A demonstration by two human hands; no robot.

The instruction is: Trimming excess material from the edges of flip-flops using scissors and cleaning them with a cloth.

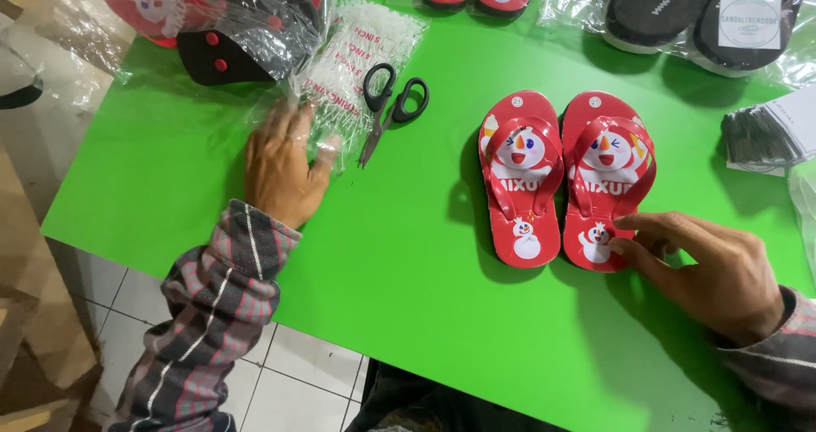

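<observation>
A bright green tabletop [408,253] stands over a white tiled floor [297,381]. The right hand [714,270] rests at the heel of the right-side sandal of a pair of small red flip-flops [565,177] printed with snowmen, fingers loosely extended, forefinger and thumb touching the heel edge. The left hand [280,164], fingers spread and flat, presses on a clear plastic bag [306,100] at the table's edge. Just beyond its fingertips lie black-handled scissors [387,105], partly on a packet of white plastic tag pins [361,45]. Farther ahead of the left hand sit bagged red and black sandals [221,15]; beyond the right hand, bagged dark sandals [697,11] and a stack of tags [765,130].
</observation>
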